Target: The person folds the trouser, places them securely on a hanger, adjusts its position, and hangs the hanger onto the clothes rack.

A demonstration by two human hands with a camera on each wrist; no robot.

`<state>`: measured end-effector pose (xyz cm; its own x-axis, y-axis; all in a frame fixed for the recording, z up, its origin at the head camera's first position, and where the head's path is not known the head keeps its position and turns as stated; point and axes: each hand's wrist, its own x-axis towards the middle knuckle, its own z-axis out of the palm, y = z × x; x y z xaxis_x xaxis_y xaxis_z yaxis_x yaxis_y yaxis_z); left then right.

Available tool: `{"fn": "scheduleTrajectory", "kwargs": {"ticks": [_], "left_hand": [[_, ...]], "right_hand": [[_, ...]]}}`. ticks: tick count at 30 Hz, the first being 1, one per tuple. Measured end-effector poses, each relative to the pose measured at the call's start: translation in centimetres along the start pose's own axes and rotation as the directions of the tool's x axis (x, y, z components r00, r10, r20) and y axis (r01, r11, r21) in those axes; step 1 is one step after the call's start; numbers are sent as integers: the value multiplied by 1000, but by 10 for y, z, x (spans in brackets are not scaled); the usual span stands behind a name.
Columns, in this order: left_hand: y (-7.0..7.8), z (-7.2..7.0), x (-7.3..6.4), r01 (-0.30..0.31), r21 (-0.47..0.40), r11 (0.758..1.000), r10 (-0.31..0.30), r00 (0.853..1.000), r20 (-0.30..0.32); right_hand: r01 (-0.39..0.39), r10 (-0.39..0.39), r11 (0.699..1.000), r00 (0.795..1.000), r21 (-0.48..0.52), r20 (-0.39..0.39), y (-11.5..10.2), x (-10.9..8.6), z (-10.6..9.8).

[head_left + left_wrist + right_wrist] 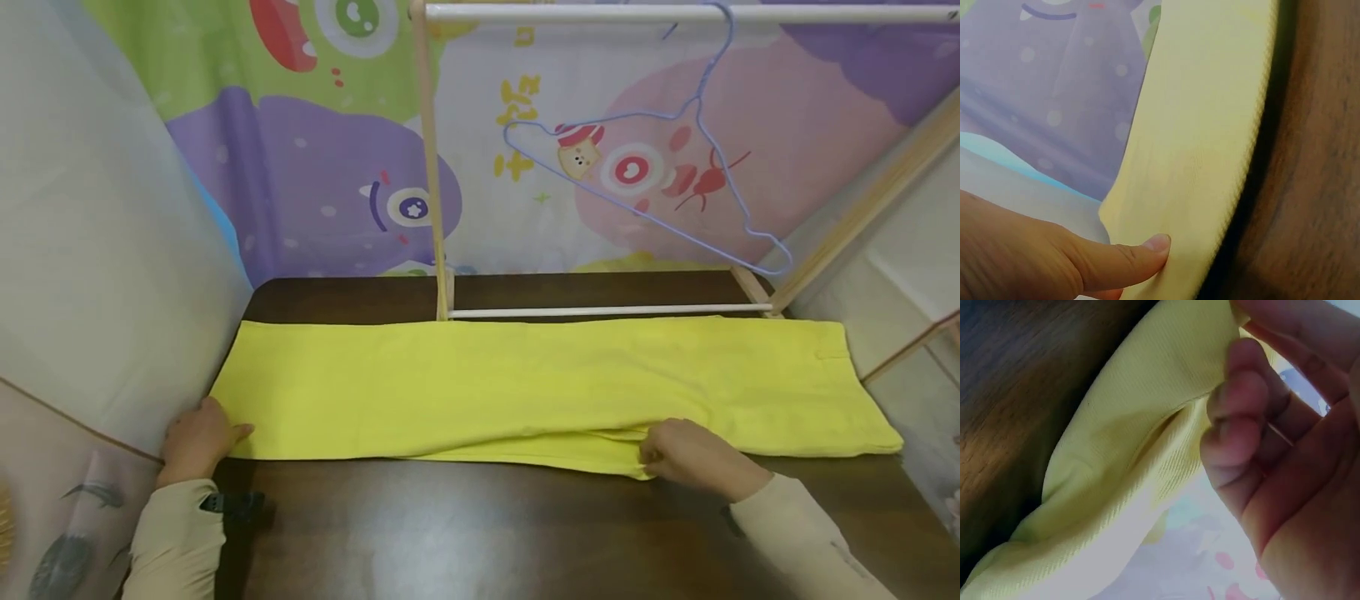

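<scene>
Yellow trousers [450, 375], folded lengthwise, stretch across the dark table with the waist end at the right. At the left end, my left hand [197, 437] pinches the leg hem near its front corner. The left wrist view shows that thumb [1141, 253] lying on top of the cloth, the other fingers mostly hidden beneath. My right hand [693, 454] pinches the pointed crotch part of the trousers at the front edge, where the lower layer juts out past the upper one. In the right wrist view its fingers [1238, 400] curl at the yellow fabric [1122, 431].
Behind the trousers stands a rack with a white top rail [600, 12], wooden posts and a white lower bar [600, 312]. A blue wire hanger [637, 212] hangs from the rail. A cartoon-print curtain [330, 192] covers the back, and pale panels [97, 208] flank the dark table [450, 533].
</scene>
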<state>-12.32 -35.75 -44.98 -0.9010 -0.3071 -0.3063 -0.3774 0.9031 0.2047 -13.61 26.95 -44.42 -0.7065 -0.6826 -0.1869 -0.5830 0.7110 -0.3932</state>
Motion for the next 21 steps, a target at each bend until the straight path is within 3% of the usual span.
{"fn": "scheduleTrajectory", "kwargs": {"ticks": [4,7,11,15,17,21], "left_hand": [[1,0,1,2,6,1000,-2,1000,0],[2,1,1,2,14,1000,-2,1000,-2],[1,2,0,13,14,1000,-13,1000,-4],[0,3,0,16,6,1000,-16,1000,11],[0,2,0,12,3,1000,-12,1000,17],[0,1,1,13,7,1000,-13,1000,11]], "right_hand": [[-22,22,999,1000,47,7,-2,-2,5],[-102,105,994,990,34,-91,-7,-1,11],[-186,142,975,942,-121,-305,-14,4,22],[-211,54,929,890,-304,-453,-20,8,34],[-225,32,914,870,-338,-493,-21,10,38],[-263,70,911,858,-319,-508,-21,12,40]]}}
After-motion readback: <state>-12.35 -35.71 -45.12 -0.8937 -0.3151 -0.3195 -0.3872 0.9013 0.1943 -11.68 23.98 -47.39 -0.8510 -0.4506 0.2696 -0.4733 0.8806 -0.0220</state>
